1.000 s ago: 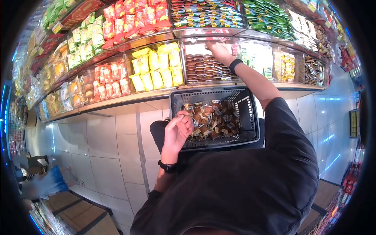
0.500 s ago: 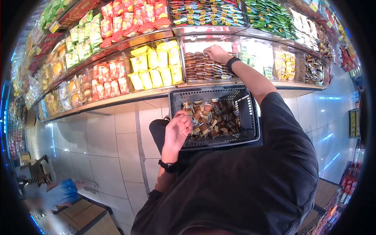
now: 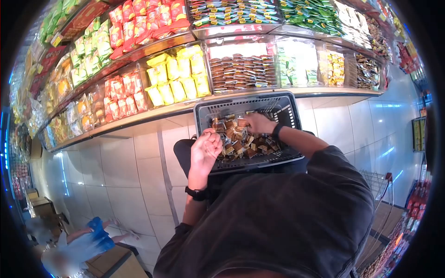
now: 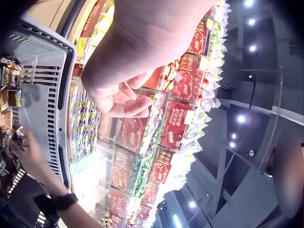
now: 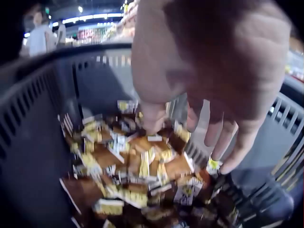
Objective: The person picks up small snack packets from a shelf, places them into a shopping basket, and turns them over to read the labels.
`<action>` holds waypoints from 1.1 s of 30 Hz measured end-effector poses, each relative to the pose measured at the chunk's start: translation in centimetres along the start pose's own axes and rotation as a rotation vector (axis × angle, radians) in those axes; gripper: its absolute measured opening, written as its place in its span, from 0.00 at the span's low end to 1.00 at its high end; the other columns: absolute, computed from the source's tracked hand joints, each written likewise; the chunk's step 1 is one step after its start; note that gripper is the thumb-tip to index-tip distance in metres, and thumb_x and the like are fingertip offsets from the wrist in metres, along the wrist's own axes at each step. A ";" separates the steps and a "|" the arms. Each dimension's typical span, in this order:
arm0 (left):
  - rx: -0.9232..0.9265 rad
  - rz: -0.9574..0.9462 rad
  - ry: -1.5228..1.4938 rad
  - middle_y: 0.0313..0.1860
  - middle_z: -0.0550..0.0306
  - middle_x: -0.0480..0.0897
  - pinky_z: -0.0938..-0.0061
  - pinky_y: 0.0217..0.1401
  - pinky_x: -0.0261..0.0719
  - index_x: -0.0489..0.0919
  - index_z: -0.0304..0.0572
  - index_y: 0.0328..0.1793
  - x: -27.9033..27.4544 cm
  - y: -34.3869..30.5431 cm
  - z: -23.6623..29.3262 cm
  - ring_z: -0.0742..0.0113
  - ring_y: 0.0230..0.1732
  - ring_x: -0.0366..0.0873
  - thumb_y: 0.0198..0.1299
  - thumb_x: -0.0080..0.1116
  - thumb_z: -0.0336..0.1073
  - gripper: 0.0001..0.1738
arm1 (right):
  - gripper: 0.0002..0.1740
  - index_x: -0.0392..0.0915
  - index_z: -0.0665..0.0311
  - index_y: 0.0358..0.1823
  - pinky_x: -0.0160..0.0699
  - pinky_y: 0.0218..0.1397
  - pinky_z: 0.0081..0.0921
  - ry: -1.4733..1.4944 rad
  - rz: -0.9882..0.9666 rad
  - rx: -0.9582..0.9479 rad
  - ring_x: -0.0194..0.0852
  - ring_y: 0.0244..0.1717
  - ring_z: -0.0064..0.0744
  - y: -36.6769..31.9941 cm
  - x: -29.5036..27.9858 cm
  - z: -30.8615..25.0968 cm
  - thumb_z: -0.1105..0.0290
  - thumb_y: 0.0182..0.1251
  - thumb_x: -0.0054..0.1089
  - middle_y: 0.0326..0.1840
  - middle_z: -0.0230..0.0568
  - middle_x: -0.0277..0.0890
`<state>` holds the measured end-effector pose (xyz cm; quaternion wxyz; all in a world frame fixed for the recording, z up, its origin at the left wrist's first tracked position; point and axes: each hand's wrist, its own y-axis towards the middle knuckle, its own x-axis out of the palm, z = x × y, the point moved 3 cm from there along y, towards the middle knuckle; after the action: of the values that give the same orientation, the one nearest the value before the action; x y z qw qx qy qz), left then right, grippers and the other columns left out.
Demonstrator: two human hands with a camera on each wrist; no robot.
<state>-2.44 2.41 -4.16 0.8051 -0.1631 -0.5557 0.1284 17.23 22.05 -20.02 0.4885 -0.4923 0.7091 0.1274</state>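
We dropped our right hand point(image 3: 259, 123) from shelf point(image 3: 324, 92) into basket point(image 3: 202, 121), fingers released over the packets point(image 3: 237, 142); left hand point(image 3: 206, 149) curled, grip unclear.

a dark grey long-sleeved top point(image 3: 282, 217) with sleeves pushed up the forearms, and a black wristband point(image 3: 196, 193) on each wrist, lower centre of the frame.

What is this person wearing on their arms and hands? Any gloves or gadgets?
No gloves: the left hand and the right hand are both bare. The left wristband and the right wristband are both black, like a watch or a tracker. The forearms are uncovered. The dark grey sleeves of a loose top end around the elbows.
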 end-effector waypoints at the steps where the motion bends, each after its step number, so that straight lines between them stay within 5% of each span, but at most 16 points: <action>1: -0.005 0.014 0.015 0.32 0.59 0.71 0.74 0.31 0.69 0.78 0.42 0.52 0.1 0.2 0.0 0.65 0.33 0.71 0.72 0.54 0.37 0.09 | 0.37 0.68 0.55 0.71 0.74 0.65 0.61 -0.074 -0.074 0.085 0.65 0.71 0.69 -0.5 2.4 0.7 0.60 0.59 0.68 0.69 0.63 0.67; 2: -0.004 0.007 0.023 0.32 0.59 0.71 0.74 0.31 0.69 0.78 0.42 0.52 0.4 0.3 0.0 0.65 0.33 0.71 0.72 0.54 0.37 0.09 | 0.49 0.60 0.55 0.78 0.67 0.71 0.65 -0.155 -0.278 0.223 0.56 0.78 0.67 -0.4 3.1 0.6 0.49 0.58 0.74 0.80 0.57 0.52; 6: -0.003 0.008 0.036 0.32 0.58 0.72 0.74 0.31 0.69 0.77 0.42 0.53 1.2 -0.1 -0.3 0.64 0.33 0.71 0.73 0.53 0.37 0.09 | 0.52 0.59 0.56 0.78 0.66 0.73 0.63 -0.081 -0.327 0.276 0.53 0.80 0.65 2.0 10.2 4.9 0.45 0.57 0.75 0.80 0.57 0.53; 8: 0.007 0.014 0.044 0.32 0.59 0.71 0.75 0.32 0.68 0.77 0.43 0.53 1.2 -0.4 -0.1 0.66 0.32 0.69 0.74 0.51 0.37 0.09 | 0.62 0.61 0.54 0.77 0.64 0.73 0.63 -0.224 -0.365 0.286 0.55 0.77 0.72 3.0 13.5 5.6 0.37 0.40 0.80 0.78 0.62 0.56; 11: 0.014 -0.012 0.011 0.32 0.60 0.69 0.75 0.32 0.67 0.76 0.43 0.53 0.7 -0.5 0.0 0.67 0.30 0.67 0.74 0.51 0.37 0.09 | 0.66 0.61 0.55 0.78 0.63 0.74 0.62 -0.096 -0.561 0.273 0.61 0.75 0.70 2.5 14.6 4.8 0.35 0.37 0.81 0.75 0.64 0.63; 12: 0.015 -0.011 0.011 0.32 0.60 0.69 0.75 0.32 0.67 0.76 0.43 0.53 0.6 -0.5 0.0 0.67 0.30 0.67 0.74 0.51 0.37 0.09 | 0.65 0.61 0.53 0.80 0.66 0.73 0.58 -0.307 -0.510 0.192 0.67 0.73 0.64 2.0 14.6 3.9 0.34 0.40 0.79 0.72 0.60 0.70; 16: 0.004 -0.017 0.022 0.32 0.60 0.71 0.75 0.32 0.68 0.76 0.43 0.52 1.0 -0.7 -0.3 0.67 0.32 0.68 0.73 0.52 0.37 0.09 | 0.63 0.62 0.53 0.80 0.70 0.71 0.57 -0.248 -0.667 0.125 0.71 0.72 0.56 2.5 14.6 3.6 0.40 0.41 0.81 0.72 0.53 0.73; 19: 0.005 0.022 0.034 0.32 0.60 0.69 0.75 0.31 0.67 0.76 0.42 0.53 1.4 -0.4 -0.5 0.67 0.31 0.67 0.73 0.52 0.36 0.09 | 0.62 0.60 0.52 0.81 0.74 0.68 0.52 0.072 -0.763 0.143 0.74 0.70 0.51 2.2 14.8 3.2 0.46 0.42 0.83 0.72 0.47 0.75; 22: 0.005 0.046 0.049 0.32 0.60 0.69 0.74 0.30 0.67 0.76 0.41 0.52 1.1 -0.3 -0.7 0.66 0.32 0.67 0.73 0.53 0.36 0.09 | 0.56 0.68 0.53 0.77 0.77 0.66 0.48 0.039 -0.673 0.189 0.80 0.63 0.49 1.8 15.5 3.8 0.51 0.43 0.83 0.68 0.47 0.79; 25: 0.011 0.035 0.057 0.31 0.59 0.69 0.74 0.30 0.67 0.76 0.41 0.52 1.0 -0.4 -0.7 0.65 0.32 0.68 0.72 0.53 0.37 0.09 | 0.46 0.76 0.55 0.70 0.86 0.57 0.43 0.014 -0.841 0.192 0.85 0.56 0.47 2.1 15.7 3.8 0.50 0.47 0.81 0.63 0.45 0.82; 28: 0.006 0.004 0.057 0.31 0.59 0.69 0.73 0.30 0.66 0.76 0.42 0.51 0.7 -0.6 -0.6 0.65 0.31 0.68 0.72 0.53 0.37 0.09 | 0.31 0.85 0.59 0.59 0.93 0.39 0.37 0.118 -0.792 0.458 0.87 0.53 0.38 0.5 13.8 1.9 0.56 0.53 0.80 0.56 0.39 0.86; 32: 0.013 0.004 0.073 0.31 0.59 0.70 0.74 0.30 0.66 0.76 0.43 0.52 0.8 -0.8 -0.6 0.65 0.31 0.68 0.72 0.54 0.37 0.09 | 0.27 0.86 0.59 0.55 0.92 0.39 0.40 0.298 -0.903 0.560 0.87 0.54 0.36 -1.4 12.3 0.1 0.59 0.54 0.78 0.55 0.39 0.87; 33: 0.011 -0.007 0.075 0.31 0.58 0.70 0.74 0.31 0.66 0.76 0.43 0.52 0.8 -0.7 -0.6 0.65 0.31 0.68 0.72 0.54 0.37 0.09 | 0.27 0.87 0.59 0.55 0.91 0.42 0.41 0.135 -0.831 0.433 0.87 0.53 0.38 -1.3 12.1 -0.3 0.60 0.53 0.78 0.53 0.43 0.87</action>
<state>-1.57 1.96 -3.37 0.8266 -0.1615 -0.5251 0.1223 17.66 14.23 -29.40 0.5422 -0.6285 0.4923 -0.2621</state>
